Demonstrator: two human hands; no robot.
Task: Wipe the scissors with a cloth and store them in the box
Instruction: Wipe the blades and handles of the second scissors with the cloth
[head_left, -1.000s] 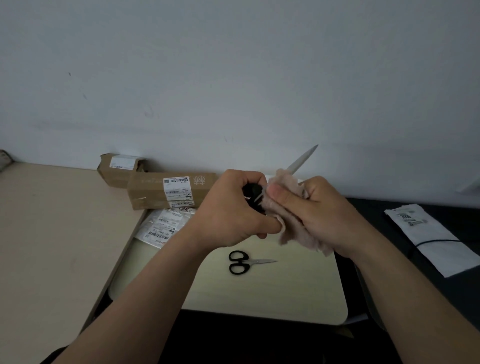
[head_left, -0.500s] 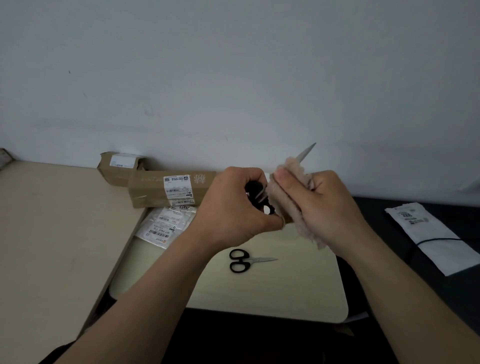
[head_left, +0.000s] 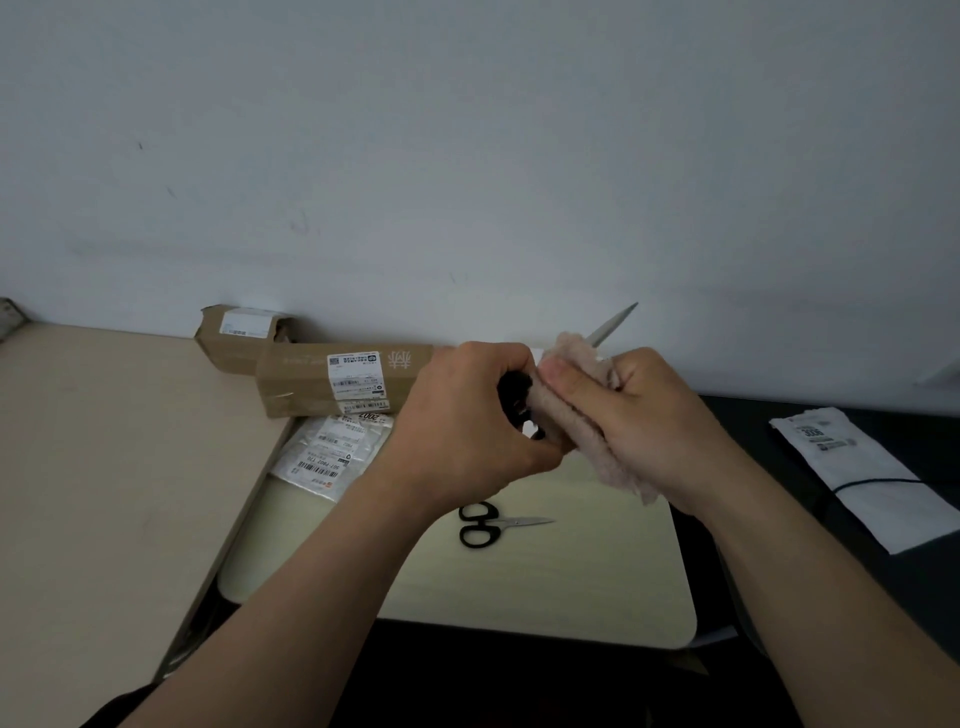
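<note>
My left hand (head_left: 467, 426) grips the black handles of a large pair of scissors (head_left: 615, 322), whose grey blade tip points up and to the right. My right hand (head_left: 639, 415) holds a pinkish fluffy cloth (head_left: 582, 410) wrapped round the blades just past the handles. A second, small pair of black-handled scissors (head_left: 493, 525) lies flat on the pale table (head_left: 597, 582) below my hands. A long brown cardboard box (head_left: 343, 379) lies by the wall at the left, with a smaller box (head_left: 239, 332) behind it.
Plastic bags with barcode labels (head_left: 332, 452) lie under the long box's front edge. A white bag with a black cord (head_left: 862, 473) rests on the dark surface at the right. A beige desk (head_left: 104, 467) adjoins on the left; the wall stands close behind.
My right hand with the cloth slid up along the blades, then back down toward the handles. The left hand keeps its hold, and the small scissors have not moved.
</note>
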